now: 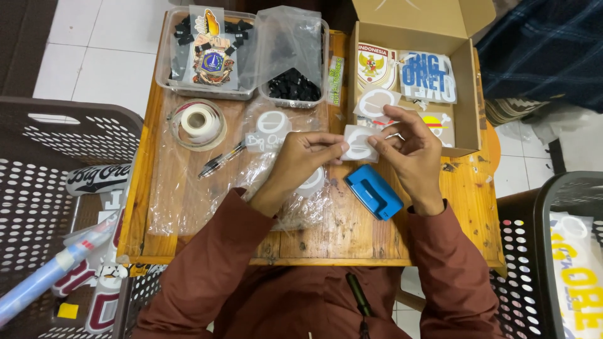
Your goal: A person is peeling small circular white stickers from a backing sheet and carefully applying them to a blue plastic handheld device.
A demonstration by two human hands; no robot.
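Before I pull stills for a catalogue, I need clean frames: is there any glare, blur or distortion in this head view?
Head view: sharp overall; both the left hand and right hand on the small white sticker are crisp. Glare spots show on the clear plastic bags and crinkled film over the wooden table. Lighting is even, shadows soft. Slight wide-angle bending shows at the baskets near the edges.

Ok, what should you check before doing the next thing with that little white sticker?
1. Both hands on the white sticker: left hand and right hand pinch it. Ok.
2. Sticker lifted off the wooden table: ok.
3. Blue hole punch close by, below the sticker: ok.
4. Cardboard box open, stickers inside: ok.
5. Pen clear of the hands: ok.
6. Sticker's backing peeled: cannot tell.
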